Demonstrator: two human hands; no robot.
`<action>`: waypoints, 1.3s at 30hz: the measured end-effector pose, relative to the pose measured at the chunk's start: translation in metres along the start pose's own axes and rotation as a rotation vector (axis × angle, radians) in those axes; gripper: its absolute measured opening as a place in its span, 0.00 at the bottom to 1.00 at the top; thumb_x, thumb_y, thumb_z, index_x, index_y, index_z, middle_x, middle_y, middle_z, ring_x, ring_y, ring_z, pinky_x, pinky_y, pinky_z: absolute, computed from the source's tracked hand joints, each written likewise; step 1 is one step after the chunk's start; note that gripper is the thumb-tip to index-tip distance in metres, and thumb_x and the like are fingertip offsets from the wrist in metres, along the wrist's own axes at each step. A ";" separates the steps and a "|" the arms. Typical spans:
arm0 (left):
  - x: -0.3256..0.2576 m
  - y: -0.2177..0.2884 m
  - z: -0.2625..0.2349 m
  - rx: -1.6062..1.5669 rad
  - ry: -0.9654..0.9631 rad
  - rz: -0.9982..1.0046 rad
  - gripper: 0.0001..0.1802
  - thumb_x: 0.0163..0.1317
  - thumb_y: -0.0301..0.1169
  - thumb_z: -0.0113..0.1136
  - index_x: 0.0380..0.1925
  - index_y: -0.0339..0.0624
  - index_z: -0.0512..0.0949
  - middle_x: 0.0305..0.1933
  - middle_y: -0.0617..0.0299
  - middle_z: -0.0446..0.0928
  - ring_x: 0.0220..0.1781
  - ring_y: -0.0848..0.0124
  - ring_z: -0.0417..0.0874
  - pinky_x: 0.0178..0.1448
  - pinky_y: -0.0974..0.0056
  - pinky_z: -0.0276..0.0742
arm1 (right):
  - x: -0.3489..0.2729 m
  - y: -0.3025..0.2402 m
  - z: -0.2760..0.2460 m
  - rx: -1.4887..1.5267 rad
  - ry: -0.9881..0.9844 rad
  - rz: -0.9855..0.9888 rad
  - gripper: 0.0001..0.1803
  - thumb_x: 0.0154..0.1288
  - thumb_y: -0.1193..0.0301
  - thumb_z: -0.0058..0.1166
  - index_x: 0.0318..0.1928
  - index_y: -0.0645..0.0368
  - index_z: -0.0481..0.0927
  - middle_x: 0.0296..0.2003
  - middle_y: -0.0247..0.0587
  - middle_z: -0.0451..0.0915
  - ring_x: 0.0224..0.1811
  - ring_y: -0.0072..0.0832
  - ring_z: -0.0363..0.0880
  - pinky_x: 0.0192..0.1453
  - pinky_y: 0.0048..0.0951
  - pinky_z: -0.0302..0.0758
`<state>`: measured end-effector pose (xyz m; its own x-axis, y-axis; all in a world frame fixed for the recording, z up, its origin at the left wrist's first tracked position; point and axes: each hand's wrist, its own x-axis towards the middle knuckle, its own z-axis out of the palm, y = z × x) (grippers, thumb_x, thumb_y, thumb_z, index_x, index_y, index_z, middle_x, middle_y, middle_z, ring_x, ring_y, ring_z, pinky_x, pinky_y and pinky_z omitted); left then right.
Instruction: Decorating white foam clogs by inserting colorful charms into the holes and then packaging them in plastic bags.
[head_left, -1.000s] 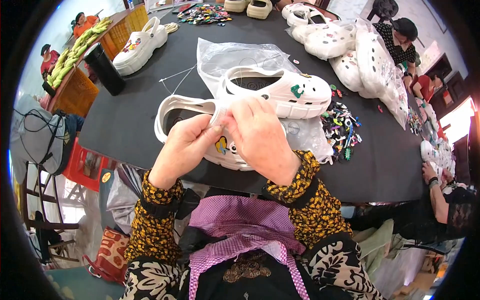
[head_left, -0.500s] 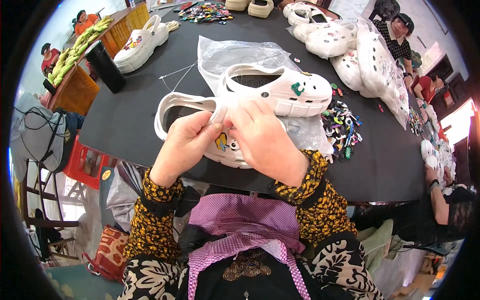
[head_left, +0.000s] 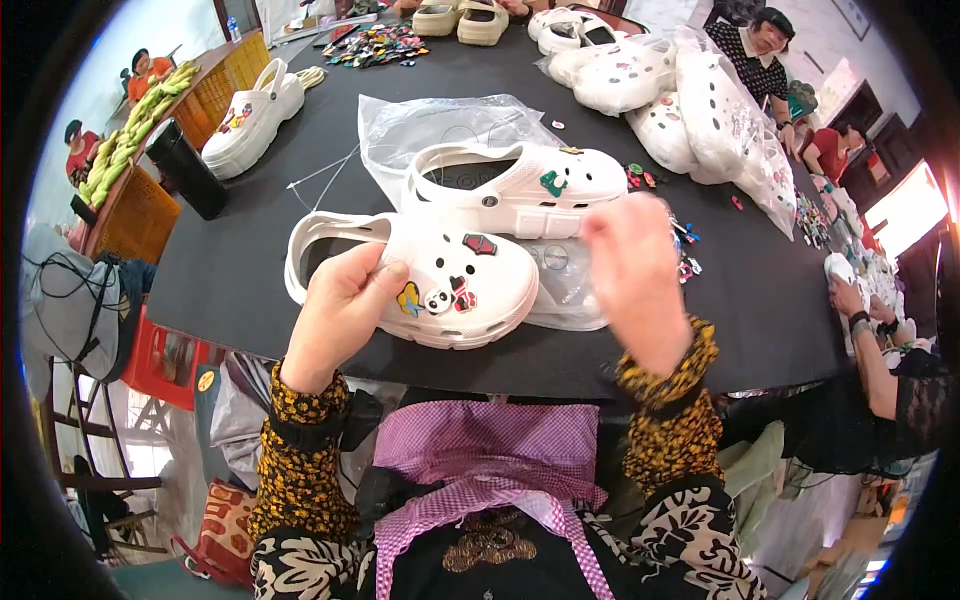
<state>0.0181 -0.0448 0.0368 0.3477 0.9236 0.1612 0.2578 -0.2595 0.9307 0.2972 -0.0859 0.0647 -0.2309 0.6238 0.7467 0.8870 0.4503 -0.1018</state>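
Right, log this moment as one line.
left hand: holding near white clog | right hand: clear of it, blurred, contents unclear | charms: on near clog's upper | beyond: second white clog

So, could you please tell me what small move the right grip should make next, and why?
Perhaps the right grip should reach into the charm pile close by: the left grip holds the near white clog, whose upper shows bare holes, and the right grip is off the clog. Blur hides whether it holds something.
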 end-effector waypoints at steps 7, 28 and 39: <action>0.007 -0.005 0.001 0.038 -0.044 0.061 0.13 0.69 0.31 0.55 0.40 0.30 0.79 0.29 0.64 0.78 0.33 0.80 0.75 0.38 0.70 0.72 | -0.012 0.044 -0.013 -0.175 0.108 0.122 0.13 0.60 0.78 0.51 0.47 0.60 0.77 0.46 0.47 0.78 0.49 0.44 0.74 0.55 0.40 0.67; 0.006 -0.006 0.000 0.044 -0.025 0.097 0.13 0.69 0.33 0.57 0.40 0.31 0.79 0.28 0.65 0.77 0.31 0.80 0.73 0.36 0.69 0.72 | -0.005 -0.072 0.048 0.146 -0.194 -0.159 0.15 0.55 0.73 0.51 0.45 0.63 0.71 0.38 0.44 0.71 0.44 0.39 0.71 0.52 0.36 0.71; 0.003 -0.003 0.004 -0.009 -0.018 0.071 0.12 0.69 0.31 0.56 0.41 0.31 0.79 0.27 0.64 0.77 0.31 0.80 0.73 0.36 0.69 0.71 | -0.023 -0.065 0.053 0.258 -0.081 -0.249 0.12 0.53 0.73 0.52 0.39 0.62 0.73 0.38 0.44 0.71 0.43 0.39 0.71 0.50 0.37 0.71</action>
<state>0.0219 -0.0428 0.0328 0.3815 0.8975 0.2213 0.2234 -0.3219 0.9200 0.2235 -0.0957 0.0197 -0.4674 0.5185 0.7160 0.6717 0.7349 -0.0936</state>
